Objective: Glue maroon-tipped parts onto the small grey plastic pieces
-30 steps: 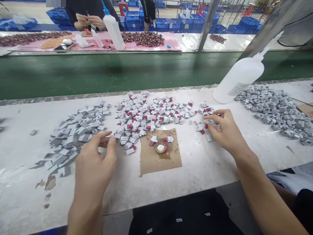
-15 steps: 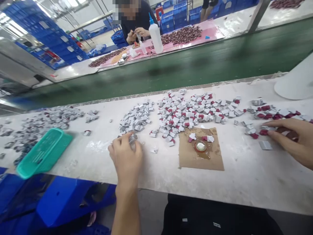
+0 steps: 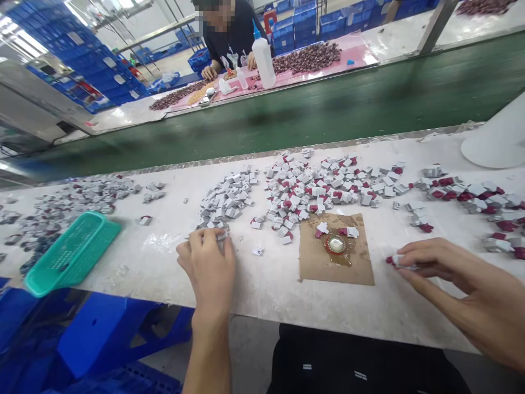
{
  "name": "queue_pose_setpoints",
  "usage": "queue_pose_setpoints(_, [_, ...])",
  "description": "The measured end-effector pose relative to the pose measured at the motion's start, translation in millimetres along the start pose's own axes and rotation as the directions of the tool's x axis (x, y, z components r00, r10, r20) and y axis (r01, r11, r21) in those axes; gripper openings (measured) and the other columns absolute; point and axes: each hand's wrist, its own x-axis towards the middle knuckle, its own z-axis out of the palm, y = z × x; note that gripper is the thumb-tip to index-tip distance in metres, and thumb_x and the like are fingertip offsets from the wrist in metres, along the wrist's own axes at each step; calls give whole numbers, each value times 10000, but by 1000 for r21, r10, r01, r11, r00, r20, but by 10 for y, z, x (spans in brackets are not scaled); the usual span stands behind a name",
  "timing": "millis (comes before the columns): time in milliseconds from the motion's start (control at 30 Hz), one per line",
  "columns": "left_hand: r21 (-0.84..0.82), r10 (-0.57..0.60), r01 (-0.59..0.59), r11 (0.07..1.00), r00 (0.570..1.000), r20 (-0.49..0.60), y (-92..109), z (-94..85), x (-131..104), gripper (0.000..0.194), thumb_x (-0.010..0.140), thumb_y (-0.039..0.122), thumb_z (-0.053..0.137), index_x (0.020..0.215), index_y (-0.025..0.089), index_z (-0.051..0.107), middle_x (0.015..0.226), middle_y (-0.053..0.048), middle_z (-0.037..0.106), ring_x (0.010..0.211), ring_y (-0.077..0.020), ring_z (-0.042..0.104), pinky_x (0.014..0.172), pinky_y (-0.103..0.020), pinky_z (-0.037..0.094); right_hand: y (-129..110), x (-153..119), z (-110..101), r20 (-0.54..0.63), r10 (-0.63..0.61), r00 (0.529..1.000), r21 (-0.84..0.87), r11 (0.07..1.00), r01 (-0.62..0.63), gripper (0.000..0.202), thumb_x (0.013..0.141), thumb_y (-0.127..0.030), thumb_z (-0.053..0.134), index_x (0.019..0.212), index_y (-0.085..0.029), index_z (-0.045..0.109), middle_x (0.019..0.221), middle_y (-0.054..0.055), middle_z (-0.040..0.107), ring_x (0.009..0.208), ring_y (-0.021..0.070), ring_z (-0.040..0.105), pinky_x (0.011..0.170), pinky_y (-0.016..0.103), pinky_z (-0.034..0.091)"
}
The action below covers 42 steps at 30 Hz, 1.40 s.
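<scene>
My left hand (image 3: 209, 268) rests at the near edge of a pile of small grey block-like pieces (image 3: 227, 197). Its fingers are curled, with a small grey piece (image 3: 222, 235) showing between thumb and index finger. My right hand (image 3: 459, 284) hovers low over the table, right of a brown card (image 3: 311, 268). Pinched in its fingertips is a small grey-and-dark-red piece (image 3: 396, 260). On the card, two similar grey-and-red pieces (image 3: 348, 232) lie beside a round cap-like dish (image 3: 336, 244) with a pale filling; wet stains surround it.
Grey-and-red pieces (image 3: 315, 186) are heaped behind the card, with more at right (image 3: 484, 200) and far left (image 3: 77, 197). A green basket (image 3: 74, 254) stands left. Beyond the green belt (image 3: 287, 115), a person (image 3: 235, 38) sits near a white bottle (image 3: 264, 63).
My right hand has moved left and nearer from the right-hand pieces, bringing a grey-and-red piece with it. My left hand has barely shifted. The person opposite has lowered their hands to the table.
</scene>
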Motion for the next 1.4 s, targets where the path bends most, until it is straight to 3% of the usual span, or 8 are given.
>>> queue_pose_setpoints(67, [-36, 36, -35, 999, 999, 23, -38, 0, -10, 217, 1058, 359, 553, 1097, 229, 721, 1225, -216, 756, 1251, -485, 622, 1109, -678, 501, -75, -39, 61, 87, -31, 996, -17, 999, 33, 187, 1060, -520, 788, 1031, -337, 820, 1027, 59, 835, 771, 253, 797, 668, 387, 676])
queue_pose_setpoints(167, [-161, 76, -65, 985, 995, 65, -71, -2, -43, 252, 989, 433, 595, 1108, 238, 704, 1100, -177, 770, 1109, -438, 692, 1088, -639, 545, -105, -73, 67, 119, 20, 993, -66, 998, -12, 57, 1098, -373, 734, 1083, -328, 766, 1064, 50, 818, 814, 245, 776, 700, 381, 648])
queue_pose_setpoints(367, [-278, 52, -13, 960, 989, 136, -1, -43, -185, 318, 939, 476, 610, 1096, 241, 755, 1025, -106, 716, 828, -311, 696, 932, -513, 608, -191, -65, 1, 177, 160, 971, -16, 987, -160, 163, 1147, -438, 690, 1057, -320, 759, 1190, 74, 824, 1043, 285, 796, 859, 415, 660])
queue_pose_setpoints(500, [-326, 11, 49, 944, 983, 181, 36, -127, -263, 283, 988, 477, 660, 1129, 249, 749, 1007, -87, 737, 851, -315, 722, 930, -511, 603, -151, -67, 5, 181, 196, 964, 19, 979, -203, 137, 1120, -436, 721, 1075, -318, 772, 1232, 71, 843, 1076, 293, 817, 930, 440, 674])
queue_pose_setpoints(700, [-511, -29, 145, 847, 973, 229, 87, -168, -383, 337, 984, 569, 749, 1170, 288, 762, 1145, -71, 810, 983, -301, 777, 754, -394, 593, -59, -50, 3, 175, 211, 962, -47, 977, -206, 195, 1087, -330, 695, 1244, -321, 811, 1218, 71, 849, 1071, 304, 813, 957, 477, 670])
queue_pose_setpoints(900, [-560, 27, 67, 826, 987, 158, 153, -121, -568, 304, 1010, 526, 780, 1207, 295, 777, 1123, -43, 781, 889, -227, 730, 631, -326, 521, -106, -53, -17, 203, 178, 963, -137, 979, -152, 260, 1050, -194, 628, 1198, -330, 793, 1183, 45, 807, 1007, 258, 772, 876, 410, 624])
queue_pose_setpoints(1100, [-681, 240, -86, 727, 962, 134, 388, -80, -763, 131, 1083, 321, 732, 1210, 293, 748, 1098, -8, 732, 885, -178, 694, 818, -333, 576, -213, -69, -43, 205, 143, 968, -145, 983, -115, 283, 1025, -151, 592, 1151, -335, 764, 1167, 24, 779, 1024, 243, 757, 872, 379, 607])
queue_pose_setpoints(1400, [-733, 347, -184, 655, 935, 75, 524, 54, -849, 164, 1090, 219, 743, 1237, 288, 732, 1076, -2, 708, 883, -174, 668, 850, -328, 585, -242, -139, -110, 307, 104, 946, -121, 990, -69, 176, 1127, -228, 624, 1130, -350, 750, 1231, 4, 824, 1163, 223, 793, 958, 343, 632])
